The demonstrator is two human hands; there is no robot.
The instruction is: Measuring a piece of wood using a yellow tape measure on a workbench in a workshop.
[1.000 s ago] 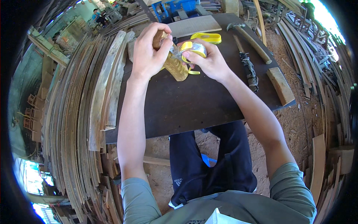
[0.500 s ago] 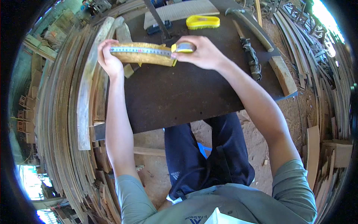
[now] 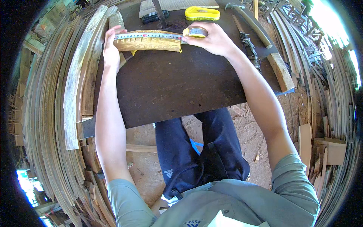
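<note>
A curved, notched yellowish wooden piece [image 3: 151, 45] lies crosswise over the dark tabletop, with the pulled-out tape blade [image 3: 151, 36] running along its upper side. My left hand [image 3: 111, 49] is closed around the left end of the wood, at the start of the blade; its fingertips are partly hidden. At the other end, my right hand [image 3: 217, 39] grips the yellow-and-silver tape measure case [image 3: 196, 32], its thumb close to where the blade comes out. Beneath the wood, a bit of yellow cord or strap [image 3: 134, 52] shows.
Beyond my hands are a yellow brush [image 3: 202, 14], a black-handled tool [image 3: 154, 17] and an upright metal bar [image 3: 159, 13]. A hammer [image 3: 253, 26], a wrapped-handle tool [image 3: 249, 49] and a wood block [image 3: 280, 72] lie right. Long planks [image 3: 81, 75] flank the table [image 3: 170, 87] on the left.
The wooden piece and both hands sit higher in the picture, partly because the view has shifted. The right hand with the case has moved right, and more of the blade shows.
</note>
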